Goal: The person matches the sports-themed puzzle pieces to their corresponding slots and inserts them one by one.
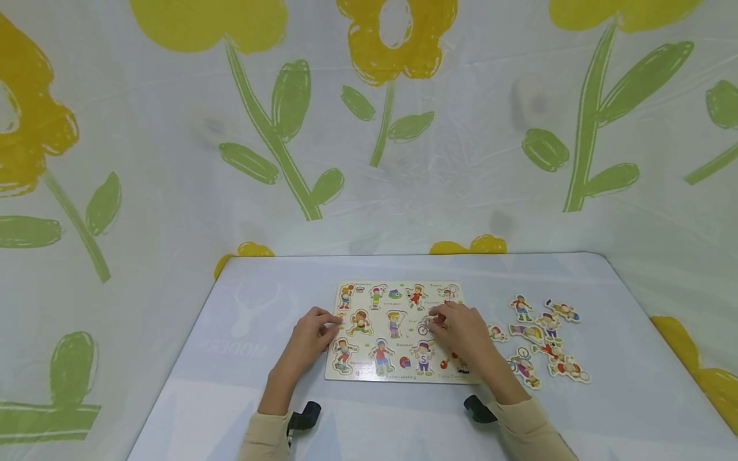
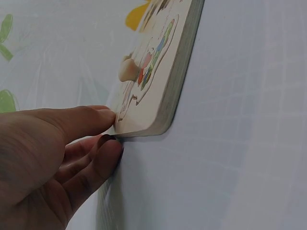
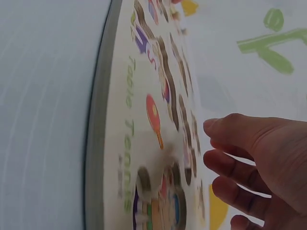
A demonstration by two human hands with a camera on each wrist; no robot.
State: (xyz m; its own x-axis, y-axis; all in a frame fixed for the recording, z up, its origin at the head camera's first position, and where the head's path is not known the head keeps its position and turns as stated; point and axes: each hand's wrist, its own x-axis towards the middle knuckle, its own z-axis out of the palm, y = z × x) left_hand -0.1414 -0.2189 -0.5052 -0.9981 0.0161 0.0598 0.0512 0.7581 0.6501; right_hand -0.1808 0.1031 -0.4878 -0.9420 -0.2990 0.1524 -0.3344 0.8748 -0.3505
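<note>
A wooden peg puzzle board (image 1: 363, 371) printed with children playing sports lies flat on the table. At its left edge my left hand (image 1: 312, 336) pinches the rim; the left wrist view shows the thumb (image 2: 91, 120) on top and fingers against the side. Over the board's right part is my right hand (image 1: 464, 330), its fingertips close to a bicycle picture (image 1: 425, 325). In the right wrist view its fingers (image 3: 232, 165) are loosely bent, with nothing between them and the thumb. Several figure pieces sit in the board, including a skater (image 1: 382, 356).
Several loose figure pieces lie heaped right of the board, among them a boy in blue shorts (image 1: 521, 308), a cyclist (image 1: 523, 368) and a red-and-white figure (image 1: 567, 369). The white table (image 1: 242, 384) meets a flower-printed curtain (image 1: 473, 186) behind and at the sides.
</note>
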